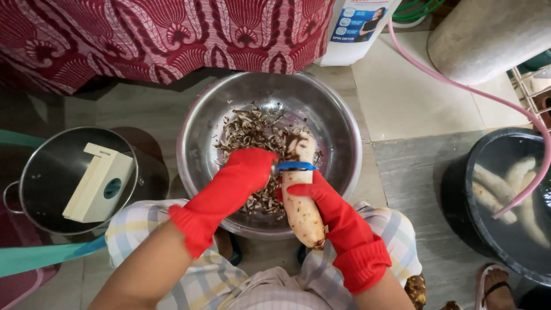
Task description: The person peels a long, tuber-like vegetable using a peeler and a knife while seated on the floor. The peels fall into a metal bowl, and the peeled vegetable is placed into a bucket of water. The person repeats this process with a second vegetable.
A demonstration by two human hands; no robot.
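Steel bowl (338,123) beneath root (301,215) (right hand (321,198) gripping)

Red gloves (241,178), blue peeler (295,166), pale root (301,212), silver bowl (338,120), maroon patterned cloth (160,34), pink hose (459,86).

Soft, even daylight is filling the scene, brightest on the pale floor tiles (413,97) at upper right. Glare is streaking the rim of the steel bowl (344,143). Dim shadow is pooling under the red cloth (160,28) at left. Focus is holding sharp; edges are bending slightly from the wide lens.
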